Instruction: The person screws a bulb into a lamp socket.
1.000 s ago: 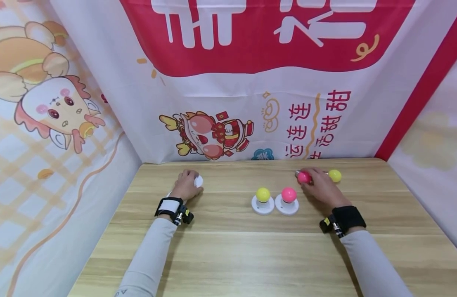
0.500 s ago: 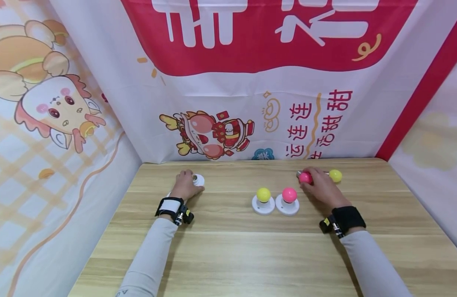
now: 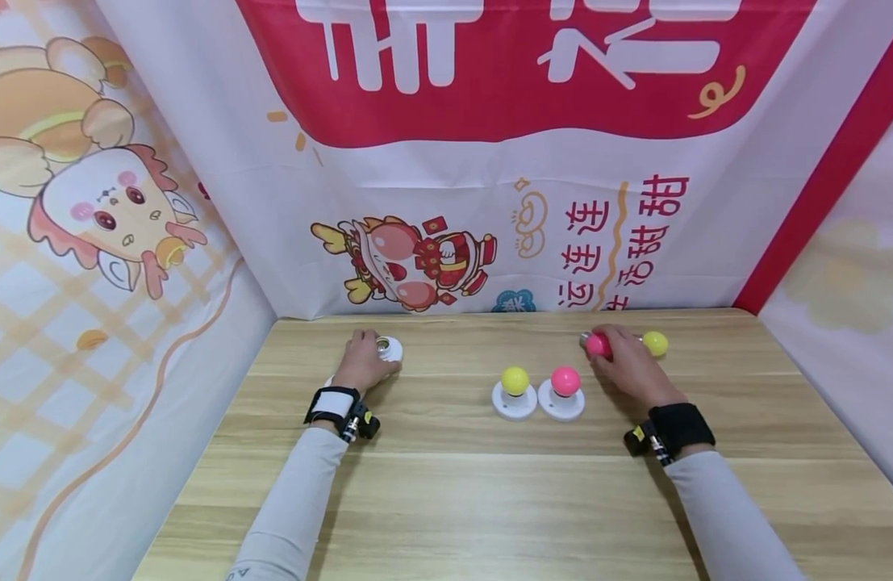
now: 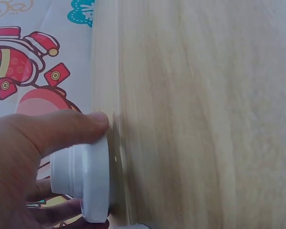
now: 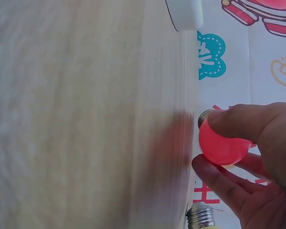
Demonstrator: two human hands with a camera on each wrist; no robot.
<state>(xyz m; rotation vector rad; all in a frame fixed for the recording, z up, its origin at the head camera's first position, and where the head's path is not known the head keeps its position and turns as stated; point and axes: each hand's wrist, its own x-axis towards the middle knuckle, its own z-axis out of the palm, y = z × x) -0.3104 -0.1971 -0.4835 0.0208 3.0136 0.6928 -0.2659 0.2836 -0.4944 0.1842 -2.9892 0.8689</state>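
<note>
At the left of the table's back part, my left hand (image 3: 362,363) grips a round white lamp socket (image 3: 391,349) by its rim, the thumb on one side and fingers on the other. Its metal-lined opening shows in the head view. My right hand (image 3: 623,363) pinches a pink light bulb (image 5: 224,145) between thumb and fingers, its metal screw end (image 3: 585,339) pointing left. A yellow bulb (image 3: 655,344) lies just right of that hand, its screw base (image 5: 200,215) partly hidden in the head view.
Between the hands stand two white sockets, one bearing a yellow bulb (image 3: 515,380), the other a pink bulb (image 3: 565,381). Part of another white object (image 3: 330,380) shows beside the left wrist. A printed cloth (image 3: 431,177) hangs behind the wooden table (image 3: 461,500).
The socket in my left hand has shifted slightly right and turned so that its opening came into view. My right hand and the pink bulb have barely moved.
</note>
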